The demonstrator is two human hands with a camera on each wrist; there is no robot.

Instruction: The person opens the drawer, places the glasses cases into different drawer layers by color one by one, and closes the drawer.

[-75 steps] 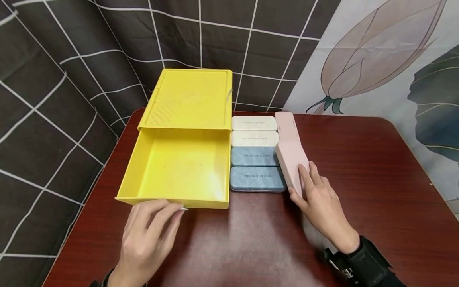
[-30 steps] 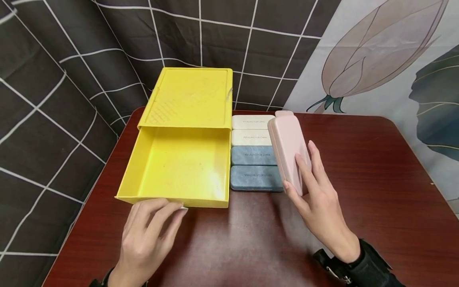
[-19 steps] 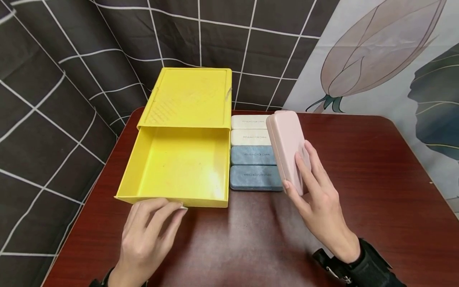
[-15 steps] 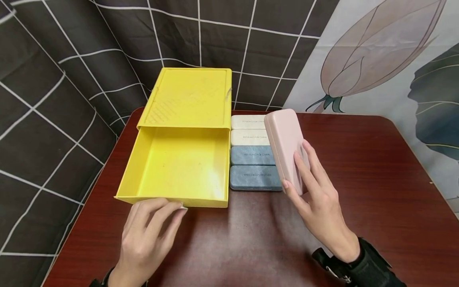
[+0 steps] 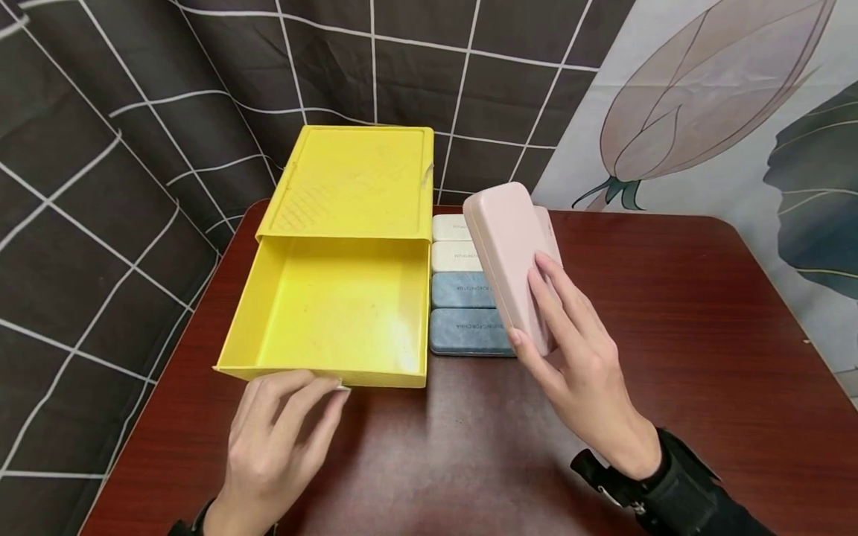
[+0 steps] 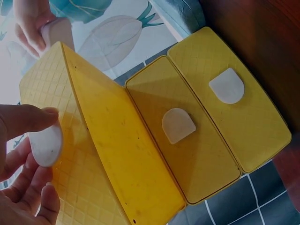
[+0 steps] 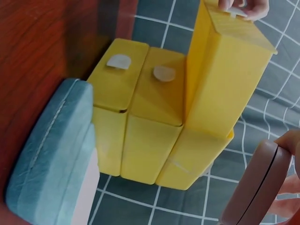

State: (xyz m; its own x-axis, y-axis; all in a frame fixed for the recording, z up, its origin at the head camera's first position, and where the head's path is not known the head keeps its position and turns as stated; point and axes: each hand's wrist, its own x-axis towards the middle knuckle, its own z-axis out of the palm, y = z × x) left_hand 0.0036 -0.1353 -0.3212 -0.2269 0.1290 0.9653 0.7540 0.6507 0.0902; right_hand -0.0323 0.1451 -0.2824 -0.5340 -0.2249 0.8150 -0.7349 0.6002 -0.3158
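In the head view my right hand [image 5: 583, 365] grips a pink glasses case [image 5: 503, 253], tilted and raised over the row of cases, its fingers on the right side and thumb on the near left edge. Part of another pink case [image 5: 551, 232] shows behind it. At the yellow cabinet's pulled-out top drawer [image 5: 322, 378], my left hand [image 5: 275, 447] pinches the white drawer knob [image 6: 47, 145], seen best in the left wrist view. Below it, two lower drawers [image 6: 161, 154] stay closed, each with a white knob [image 6: 178, 125].
Right of the cabinet [image 5: 362, 179] lie two white cases [image 5: 456, 257] and two blue cases [image 5: 469, 331], partly covered by the held case. All stand on a dark red table [image 5: 670, 298]. Behind hangs a dark checked cloth [image 5: 335, 67], with a flower-print cloth [image 5: 704, 112] at right.
My right hand has lifted the pink glasses case off the other pink one and moved it left, toward the drawer. The left hand and drawer stay as they were.
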